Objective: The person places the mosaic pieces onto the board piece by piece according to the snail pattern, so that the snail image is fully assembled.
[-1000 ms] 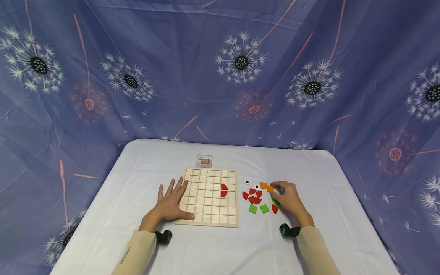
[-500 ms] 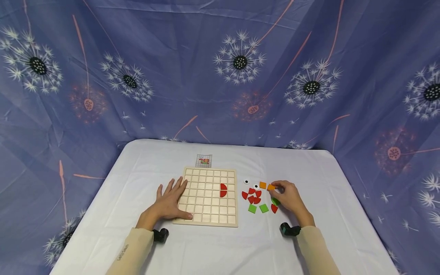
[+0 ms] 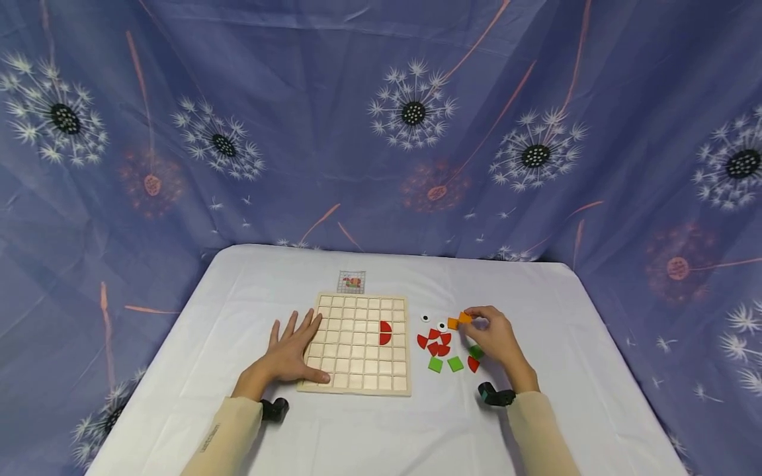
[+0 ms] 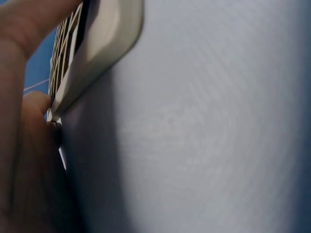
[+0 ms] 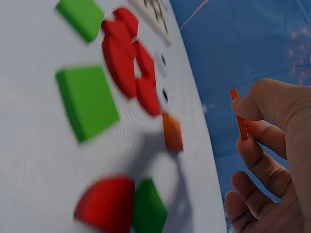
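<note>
My left hand (image 3: 288, 354) rests with spread fingers on the left edge of a wooden grid board (image 3: 357, 381). Two red quarter-circle tiles (image 3: 385, 333) lie together in the board's right part, forming a half circle. Right of the board, my right hand (image 3: 495, 336) pinches an orange square tile (image 5: 241, 121) between thumb and fingertips. The right wrist view shows that tile edge-on, raised off the table. A second orange tile (image 3: 453, 323) lies on the cloth just beside it. In the left wrist view, the board's rounded corner (image 4: 116, 29) shows close to the fingers.
Several loose red quarter-circle tiles (image 3: 444, 350) and green tiles (image 3: 455, 363) lie right of the board. Two white eye discs (image 3: 425, 318) sit above them. A small gridded picture card (image 3: 351, 282) lies behind the board. A patterned curtain (image 3: 381, 132) hangs behind the white-covered table (image 3: 369, 436).
My right hand has lifted the orange tile from the cloth and moved it slightly up, away from me. The left hand stays on the board. The whole head view has shifted slightly.
</note>
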`<state>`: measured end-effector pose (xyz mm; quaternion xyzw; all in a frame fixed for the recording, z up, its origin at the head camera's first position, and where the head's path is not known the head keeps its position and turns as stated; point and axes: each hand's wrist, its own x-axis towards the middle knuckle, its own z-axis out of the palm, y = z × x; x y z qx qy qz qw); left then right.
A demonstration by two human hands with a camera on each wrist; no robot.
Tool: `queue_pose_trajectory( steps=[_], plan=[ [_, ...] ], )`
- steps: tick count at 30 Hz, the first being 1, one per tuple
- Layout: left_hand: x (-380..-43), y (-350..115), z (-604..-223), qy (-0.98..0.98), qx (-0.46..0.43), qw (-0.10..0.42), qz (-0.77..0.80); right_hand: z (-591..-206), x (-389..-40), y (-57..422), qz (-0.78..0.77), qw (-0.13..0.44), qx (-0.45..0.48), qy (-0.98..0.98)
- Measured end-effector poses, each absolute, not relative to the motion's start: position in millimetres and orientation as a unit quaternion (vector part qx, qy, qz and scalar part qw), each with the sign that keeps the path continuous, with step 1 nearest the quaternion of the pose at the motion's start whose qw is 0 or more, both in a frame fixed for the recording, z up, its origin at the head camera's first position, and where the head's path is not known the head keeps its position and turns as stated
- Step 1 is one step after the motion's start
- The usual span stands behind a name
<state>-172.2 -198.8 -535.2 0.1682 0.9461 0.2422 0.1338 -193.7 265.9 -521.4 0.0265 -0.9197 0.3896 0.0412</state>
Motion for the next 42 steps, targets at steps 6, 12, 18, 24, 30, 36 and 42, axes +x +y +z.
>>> queue_pose_trajectory(
  steps=[6, 12, 18, 24, 30, 36, 42],
  plan=[
    [-171.2, -198.4, -533.5, 0.947, 0.170, 0.121, 0.246, -512.8, -194.3, 242.6, 0.403, 0.043, 0.033, -0.914],
    [-169.9, -197.8, -535.7, 0.947, 0.167, 0.125, 0.244, -505.9, -192.7, 224.1, 0.416, 0.053, 0.055, -0.906],
    [-169.4, -198.8, -536.2, 0.949, 0.165, 0.120, 0.241, -497.5, -191.5, 207.3, 0.430, 0.052, 0.074, -0.898],
    [-170.5, -199.3, -535.9, 0.949, 0.163, 0.118, 0.242, -491.3, -191.0, 193.4, 0.429, 0.059, 0.093, -0.896],
    [-168.2, -199.0, -538.8, 0.949, 0.162, 0.122, 0.243, -492.0, -188.4, 177.5, 0.421, 0.054, 0.106, -0.899],
    [-168.0, -198.5, -540.2, 0.950, 0.160, 0.117, 0.242, -489.4, -188.6, 161.8, 0.433, 0.053, 0.126, -0.891],
    [-168.6, -198.1, -536.9, 0.947, 0.162, 0.115, 0.252, -492.2, -189.3, 150.9, 0.435, 0.033, 0.137, -0.889]
  ],
)
